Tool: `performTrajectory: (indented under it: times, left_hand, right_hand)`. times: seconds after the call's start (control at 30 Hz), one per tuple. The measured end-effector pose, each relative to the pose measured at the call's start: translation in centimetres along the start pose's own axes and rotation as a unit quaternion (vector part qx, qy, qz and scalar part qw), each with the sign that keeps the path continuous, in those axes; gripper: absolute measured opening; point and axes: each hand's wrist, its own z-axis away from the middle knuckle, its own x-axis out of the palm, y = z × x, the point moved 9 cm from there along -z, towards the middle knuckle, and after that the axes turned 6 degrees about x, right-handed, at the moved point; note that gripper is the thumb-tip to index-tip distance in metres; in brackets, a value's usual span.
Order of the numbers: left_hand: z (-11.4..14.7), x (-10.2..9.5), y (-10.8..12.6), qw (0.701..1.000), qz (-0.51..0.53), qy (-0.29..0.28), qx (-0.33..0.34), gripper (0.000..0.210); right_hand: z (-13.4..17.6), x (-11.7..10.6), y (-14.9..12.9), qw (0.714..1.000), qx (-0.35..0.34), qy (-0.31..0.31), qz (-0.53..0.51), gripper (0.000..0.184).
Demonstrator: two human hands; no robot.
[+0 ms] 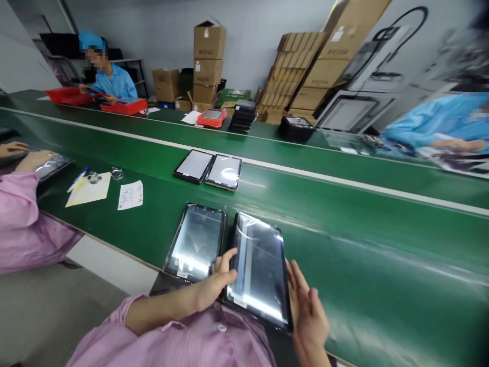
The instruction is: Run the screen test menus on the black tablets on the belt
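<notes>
1. Both hands are seen from the head camera, low in the picture and close to the body. They are apart, one on each side of a dark tablet [260,270].
2. A grip is kept on the tablet's left edge by the left hand [216,285], with the thumb laid on the glass.
3. An open palm and straight fingers are shown by the right hand [307,311], set against the tablet's right edge; nothing is clamped in it.
4. This tablet is found at the near edge of the green belt [344,265], tilted, with shiny film on its screen.
5. A second tablet [195,242] is laid just beside it on the left.
6. Two more tablets [209,169] are laid farther up the belt, side by side.
7. For good work, the tablet is best held by its edges only, so that no finger marks are left on the glass.
8. It is best kept low over the belt, so that a slip does little harm.
</notes>
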Motion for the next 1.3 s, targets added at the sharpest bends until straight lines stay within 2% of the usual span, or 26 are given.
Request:
performTrajectory:
  times: [0.1,0.2,0.33,0.43,0.53,0.6,0.63,0.7,0.77,0.87,0.97,1.03,1.1,1.17,1.2,1.23,1.3]
  left_hand:
    - [1.0,-1.8,2.5,0.996,-0.074,0.032,0.040,0.085]
    - [2.6,-4.3,5.0,0.988,-0.134,0.055,0.050,0.089]
    - [5.1,-9.9,7.9,0.975,-0.173,0.122,0.062,0.085]
    - [5.9,-14.7,8.3,0.961,-0.210,0.172,0.059,0.084]
    - [5.4,-19.3,6.8,0.932,-0.271,0.240,0.003,0.089]
    - [4.5,-20.8,5.9,0.923,-0.274,0.270,0.002,0.091]
    - [3.9,-20.8,5.6,0.929,-0.254,0.267,0.015,0.089]
    - [2.5,-19.8,4.7,0.955,-0.177,0.235,0.038,0.084]
    - [1.2,-18.3,3.7,0.974,-0.084,0.204,0.042,0.078]
    - [-0.8,-15.6,1.9,0.982,-0.004,0.189,0.031,0.077]
    - [-4.1,-11.4,0.3,0.985,0.022,0.166,0.038,0.079]
    - [-7.3,-7.3,-0.1,0.992,0.044,0.109,0.051,0.080]
    - [-10.7,-2.2,-0.1,0.996,0.072,0.003,0.045,0.075]
    - [-13.9,2.1,0.0,0.991,0.081,-0.104,0.030,0.067]
    - [-15.5,3.4,0.0,0.989,0.071,-0.124,0.025,0.065]
    - [-17.1,3.9,0.0,0.991,0.054,-0.119,0.022,0.064]
    - [-20.1,3.1,-0.3,0.998,0.015,-0.055,0.021,0.061]
  right_hand:
    - [0.8,2.9,-1.2,0.999,-0.037,-0.031,-0.008,0.069]
    - [1.4,6.8,-1.4,0.995,-0.068,-0.071,0.009,0.073]
    - [1.6,12.5,1.7,0.988,-0.071,-0.136,0.017,0.076]
    - [0.9,15.8,5.2,0.982,-0.058,-0.173,0.050,0.079]
    - [-0.4,16.7,7.1,0.976,-0.048,-0.191,0.096,0.083]
    - [-1.2,15.2,6.9,0.975,-0.043,-0.187,0.109,0.080]
    - [-1.5,13.9,6.5,0.975,-0.036,-0.183,0.117,0.076]
    - [-1.5,10.9,6.2,0.969,0.001,-0.194,0.151,0.066]
    - [-0.4,8.2,6.8,0.952,0.064,-0.232,0.192,0.057]
    - [2.5,5.1,8.4,0.931,0.155,-0.268,0.193,0.052]
    - [4.3,2.9,9.3,0.952,0.204,-0.206,0.094,0.049]
    - [4.4,1.7,9.1,0.968,0.209,-0.137,0.001,0.051]
    - [3.2,0.4,8.0,0.977,0.179,-0.082,-0.078,0.050]
    - [1.0,-1.0,6.2,0.981,0.142,-0.057,-0.120,0.044]
    - [-0.4,-1.8,5.4,0.982,0.133,-0.052,-0.126,0.040]
    - [-1.8,-2.5,4.6,0.982,0.131,-0.049,-0.127,0.037]
    - [-4.8,-4.0,3.3,0.982,0.135,-0.039,-0.126,0.033]
